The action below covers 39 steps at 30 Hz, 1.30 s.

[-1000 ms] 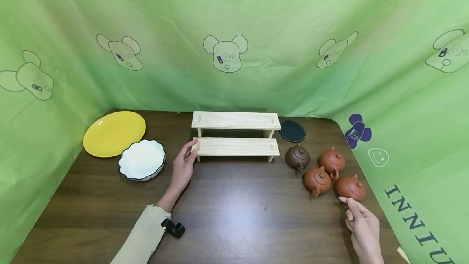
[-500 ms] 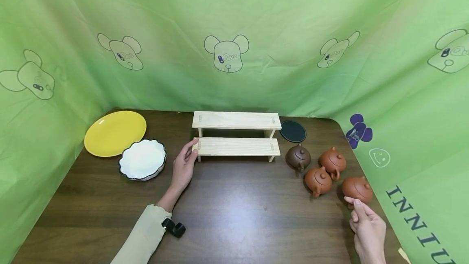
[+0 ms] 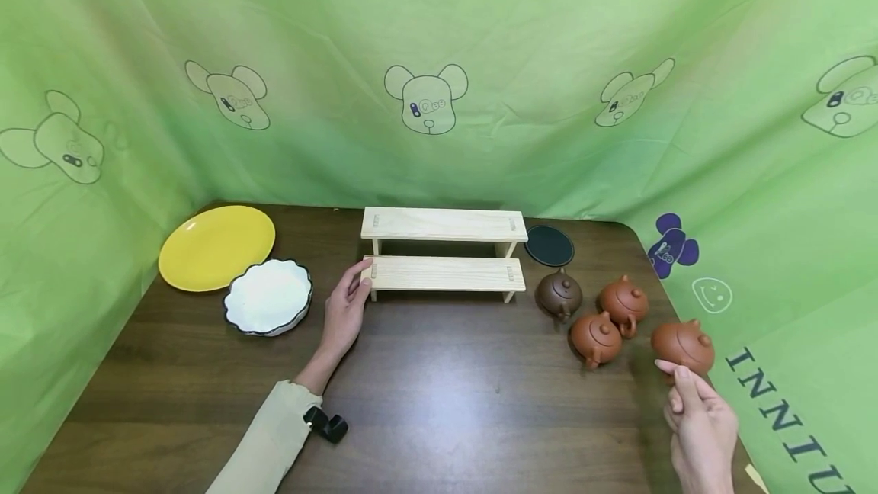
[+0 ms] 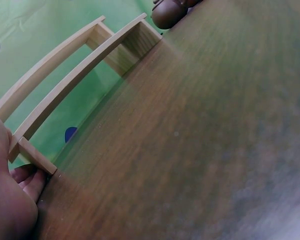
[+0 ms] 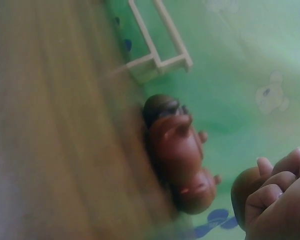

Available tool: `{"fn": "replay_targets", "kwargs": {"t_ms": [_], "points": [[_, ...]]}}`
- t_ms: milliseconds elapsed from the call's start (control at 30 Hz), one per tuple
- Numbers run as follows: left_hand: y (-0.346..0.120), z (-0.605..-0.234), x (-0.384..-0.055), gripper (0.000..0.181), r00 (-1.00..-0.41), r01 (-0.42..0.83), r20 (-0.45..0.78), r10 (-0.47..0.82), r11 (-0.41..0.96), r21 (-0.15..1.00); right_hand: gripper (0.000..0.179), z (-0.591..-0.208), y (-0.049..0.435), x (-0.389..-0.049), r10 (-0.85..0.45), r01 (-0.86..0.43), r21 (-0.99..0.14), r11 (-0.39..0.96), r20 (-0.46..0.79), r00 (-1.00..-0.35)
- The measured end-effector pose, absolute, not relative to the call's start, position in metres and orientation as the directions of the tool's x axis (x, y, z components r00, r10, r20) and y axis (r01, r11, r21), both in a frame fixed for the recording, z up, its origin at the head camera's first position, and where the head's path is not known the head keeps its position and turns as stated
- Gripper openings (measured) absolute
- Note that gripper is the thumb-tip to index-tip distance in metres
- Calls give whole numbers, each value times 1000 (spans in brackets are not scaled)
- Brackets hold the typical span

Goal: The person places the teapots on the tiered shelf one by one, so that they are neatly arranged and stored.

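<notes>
My right hand (image 3: 703,421) pinches the handle of a reddish-brown clay teapot (image 3: 684,345) at the table's right side. In the right wrist view the teapot (image 5: 242,192) is partly hidden behind my fingers and appears raised off the table. Farther left, my left hand (image 3: 344,311) grips the left end of the lower step of a two-tier pale wooden stand (image 3: 442,273). Its fingers bend round the end leg (image 4: 37,155) in the left wrist view. Two more reddish teapots, one behind (image 3: 623,302) and one in front (image 3: 595,338), stand close together beside a dark brown teapot (image 3: 559,294).
A round black coaster (image 3: 549,245) lies right of the stand. On the left are a yellow oval plate (image 3: 216,248) and a white scalloped bowl (image 3: 269,297) with a dark rim. Green printed cloth (image 3: 425,166) hangs round the table's back and sides.
My right hand has moved the held teapot to the right, away from the other teapots, and it now tilts more. The left hand stays on the stand.
</notes>
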<state>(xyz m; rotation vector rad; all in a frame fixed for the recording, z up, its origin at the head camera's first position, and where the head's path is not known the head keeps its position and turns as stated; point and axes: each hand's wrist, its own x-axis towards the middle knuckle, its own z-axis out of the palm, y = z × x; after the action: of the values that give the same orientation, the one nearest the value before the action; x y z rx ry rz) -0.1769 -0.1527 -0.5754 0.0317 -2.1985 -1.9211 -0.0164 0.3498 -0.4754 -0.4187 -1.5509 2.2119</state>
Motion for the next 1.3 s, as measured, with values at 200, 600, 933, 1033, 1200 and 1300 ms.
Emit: {"fn": "replay_targets", "kwargs": {"t_ms": [200, 600, 933, 1033, 1200, 1300], "points": [[-147, -560, -169, 39, -961, 188, 220, -166, 190, 964, 30, -461, 339, -20, 468, -166, -949, -267, 22, -883], [-155, -584, -180, 37, -968, 174, 198, -153, 158, 972, 30, -435, 313, -40, 395, -172, -962, -210, 78, -916], [-157, -587, -184, 37, -982, 99, 116, -150, 118, 988, 31, -426, 284, -61, 243, -165, -969, -185, 118, -963], [-156, -583, -183, 37, -978, 130, 149, -145, 133, 983, 31, -423, 275, -68, 199, -175, -970, -167, 141, -970], [-153, -577, -180, 37, -975, 138, 161, -153, 151, 979, 31, -420, 258, -79, 129, -196, -969, -153, 177, -976], [-154, -580, -181, 37, -974, 141, 165, -153, 159, 977, 31, -417, 247, -85, 104, -180, -972, -154, 166, -981]]}}
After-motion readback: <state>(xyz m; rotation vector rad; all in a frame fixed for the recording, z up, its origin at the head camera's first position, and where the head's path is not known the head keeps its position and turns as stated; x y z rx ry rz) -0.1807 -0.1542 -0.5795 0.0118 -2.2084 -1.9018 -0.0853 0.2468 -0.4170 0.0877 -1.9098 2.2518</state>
